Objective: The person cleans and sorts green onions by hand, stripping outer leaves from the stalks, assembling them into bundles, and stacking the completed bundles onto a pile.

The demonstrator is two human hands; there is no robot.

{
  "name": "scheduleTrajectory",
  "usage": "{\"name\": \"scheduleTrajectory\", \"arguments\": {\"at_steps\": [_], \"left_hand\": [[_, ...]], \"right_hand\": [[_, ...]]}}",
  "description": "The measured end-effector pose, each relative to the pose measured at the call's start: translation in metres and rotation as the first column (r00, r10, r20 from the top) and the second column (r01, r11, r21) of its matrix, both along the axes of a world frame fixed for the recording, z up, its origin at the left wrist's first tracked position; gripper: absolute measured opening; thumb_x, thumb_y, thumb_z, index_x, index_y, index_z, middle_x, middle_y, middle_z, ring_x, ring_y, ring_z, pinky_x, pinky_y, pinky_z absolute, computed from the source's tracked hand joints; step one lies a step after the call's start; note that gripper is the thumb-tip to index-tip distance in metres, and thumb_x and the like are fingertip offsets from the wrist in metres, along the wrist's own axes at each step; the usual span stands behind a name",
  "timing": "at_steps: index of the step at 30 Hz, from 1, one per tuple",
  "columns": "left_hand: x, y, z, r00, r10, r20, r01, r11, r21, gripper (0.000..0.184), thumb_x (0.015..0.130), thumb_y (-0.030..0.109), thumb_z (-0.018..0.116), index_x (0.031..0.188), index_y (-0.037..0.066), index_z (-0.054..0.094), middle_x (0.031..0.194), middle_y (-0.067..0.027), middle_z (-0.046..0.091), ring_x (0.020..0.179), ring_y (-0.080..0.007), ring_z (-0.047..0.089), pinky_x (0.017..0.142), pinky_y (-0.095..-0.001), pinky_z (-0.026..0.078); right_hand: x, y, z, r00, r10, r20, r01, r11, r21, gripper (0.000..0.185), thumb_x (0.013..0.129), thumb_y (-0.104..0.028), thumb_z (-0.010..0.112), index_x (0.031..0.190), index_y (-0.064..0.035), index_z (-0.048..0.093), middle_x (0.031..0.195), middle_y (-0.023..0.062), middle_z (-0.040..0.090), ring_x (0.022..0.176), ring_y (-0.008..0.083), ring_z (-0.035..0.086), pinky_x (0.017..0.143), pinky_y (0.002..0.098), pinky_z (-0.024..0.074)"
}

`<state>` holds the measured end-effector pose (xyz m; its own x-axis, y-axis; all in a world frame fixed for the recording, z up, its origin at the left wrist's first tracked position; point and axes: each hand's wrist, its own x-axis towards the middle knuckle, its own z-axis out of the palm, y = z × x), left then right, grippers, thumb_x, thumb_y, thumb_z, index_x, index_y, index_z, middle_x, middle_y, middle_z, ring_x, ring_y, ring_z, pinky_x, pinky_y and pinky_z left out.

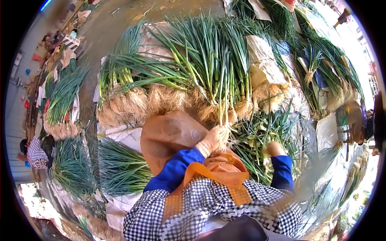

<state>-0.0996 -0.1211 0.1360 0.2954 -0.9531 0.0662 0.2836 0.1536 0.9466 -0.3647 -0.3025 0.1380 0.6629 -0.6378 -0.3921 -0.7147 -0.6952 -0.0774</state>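
My left hand (216, 139) is closed around the root end of a few spring onions (223, 90), whose green leaves point away from me over the row behind. My right hand (276, 149) is low over a heap of loose stripped leaves (265, 130). It looks curled, and whatever is in its fingers is hidden or too small to name. Just beyond my hands lies a row of bundled spring onions (201, 44) with bushy pale roots (124, 105) facing me. My brown-covered knee (171, 134) is beside my left forearm.
More spring onions (122, 164) lie on sheeting to my left, with further bundles (64, 98) beyond. Brown paper (261, 60) covers part of the row. At right are other bunches (325, 68) and pale sheets (326, 132). A person in a checked garment (37, 152) is at far left.
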Motion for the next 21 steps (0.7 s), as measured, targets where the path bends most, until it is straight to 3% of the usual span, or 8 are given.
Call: {"name": "scheduleTrajectory", "arguments": {"at_steps": [2, 3, 6, 10, 12, 17, 18, 21], "left_hand": [[-0.006, 0.008, -0.010, 0.406, -0.080, -0.910, 0.273, 0.961, 0.037, 0.029, 0.092, 0.022, 0.043, 0.111, 0.001, 0.053, 0.089, -0.0080, 0.059, 0.075, -0.0173, 0.058, 0.061, -0.0279, 0.052], [-0.014, 0.013, 0.018, 0.323, -0.070, -0.944, 0.277, 0.961, 0.023, 0.028, 0.092, 0.023, 0.043, 0.111, 0.004, 0.052, 0.082, -0.0050, 0.054, 0.068, -0.0142, 0.052, 0.054, -0.0257, 0.046], [-0.011, 0.012, 0.046, 0.207, -0.254, -0.945, 0.319, 0.930, -0.181, 0.025, 0.092, 0.028, 0.044, 0.105, 0.008, 0.052, 0.076, -0.0010, 0.049, 0.060, -0.0110, 0.046, 0.047, -0.0229, 0.040], [-0.011, 0.019, 0.044, 0.825, 0.378, -0.420, -0.107, 0.835, 0.540, 0.030, 0.081, 0.020, 0.063, 0.103, 0.007, 0.048, 0.073, -0.0008, 0.050, 0.056, -0.0114, 0.047, 0.047, -0.0234, 0.041], [-0.011, 0.018, 0.020, 0.821, 0.413, -0.393, -0.171, 0.836, 0.521, 0.027, 0.080, 0.014, 0.064, 0.102, 0.007, 0.049, 0.072, -0.0013, 0.050, 0.063, -0.0110, 0.048, 0.052, -0.0236, 0.041], [0.020, 0.015, 0.004, 0.535, 0.296, -0.791, 0.029, 0.930, 0.367, 0.030, 0.089, 0.022, 0.052, 0.114, 0.006, 0.052, 0.068, 0.0006, 0.049, 0.056, -0.0091, 0.046, 0.047, -0.0215, 0.038], [0.024, 0.017, 0.007, 0.494, 0.193, -0.848, 0.099, 0.956, 0.276, 0.033, 0.089, 0.022, 0.052, 0.118, 0.006, 0.051, 0.068, 0.0008, 0.048, 0.056, -0.0081, 0.046, 0.046, -0.0211, 0.038], [0.038, 0.021, 0.066, 0.395, -0.103, -0.913, 0.192, 0.981, -0.028, 0.031, 0.088, 0.018, 0.051, 0.116, 0.004, 0.047, 0.069, 0.0012, 0.048, 0.058, -0.0083, 0.046, 0.048, -0.0212, 0.041]], "right_hand": [[0.085, 0.012, 0.028, 0.985, 0.144, 0.097, -0.164, 0.954, 0.250, 0.032, 0.087, -0.027, 0.050, 0.110, -0.0059, 0.057, 0.103, 0.0160, 0.062, 0.082, 0.0253, 0.062, 0.067, 0.0368, 0.0488], [0.125, 0.034, 0.065, 0.774, -0.594, 0.220, 0.187, 0.545, 0.817, 0.037, 0.089, -0.030, 0.049, 0.115, -0.0033, 0.054, 0.097, 0.0091, 0.063, 0.079, 0.0194, 0.060, 0.064, 0.0345, 0.0481], [0.207, 0.043, 0.014, 0.576, -0.806, 0.134, -0.264, -0.029, 0.964, 0.034, 0.094, -0.030, 0.041, 0.104, -0.0037, 0.060, 0.079, 0.0024, 0.056, 0.073, 0.0128, 0.055, 0.063, 0.0246, 0.0454], [0.247, 0.055, -0.047, 0.401, -0.677, 0.617, -0.140, 0.620, 0.772, 0.020, 0.087, -0.024, 0.049, 0.089, -0.0090, 0.062, 0.067, 0.0050, 0.059, 0.056, 0.0197, 0.057, 0.054, 0.0300, 0.0468], [0.230, 0.066, 0.001, 0.704, 0.057, 0.708, 0.007, 0.996, -0.088, 0.017, 0.084, -0.022, 0.052, 0.082, -0.0101, 0.063, 0.066, 0.0080, 0.061, 0.049, 0.0245, 0.058, 0.051, 0.0319, 0.0479], [0.098, 0.067, 0.045, 0.258, -0.839, 0.478, -0.391, 0.362, 0.846, 0.031, 0.092, -0.021, 0.044, 0.066, -0.0061, 0.054, 0.061, -0.0020, 0.050, 0.050, 0.0078, 0.044, 0.044, 0.0230, 0.0367], [0.072, 0.058, 0.074, 0.243, -0.820, 0.519, 0.016, 0.538, 0.843, 0.033, 0.092, -0.024, 0.044, 0.065, -0.0067, 0.052, 0.059, -0.0018, 0.048, 0.048, 0.0093, 0.043, 0.044, 0.0239, 0.0381], [-0.019, -0.024, 0.003, 0.963, -0.249, -0.102, 0.242, 0.967, -0.077, 0.041, 0.087, -0.045, 0.047, 0.082, -0.0081, 0.063, 0.079, 0.0137, 0.065, 0.071, 0.0277, 0.064, 0.054, 0.0391, 0.0484]]}}
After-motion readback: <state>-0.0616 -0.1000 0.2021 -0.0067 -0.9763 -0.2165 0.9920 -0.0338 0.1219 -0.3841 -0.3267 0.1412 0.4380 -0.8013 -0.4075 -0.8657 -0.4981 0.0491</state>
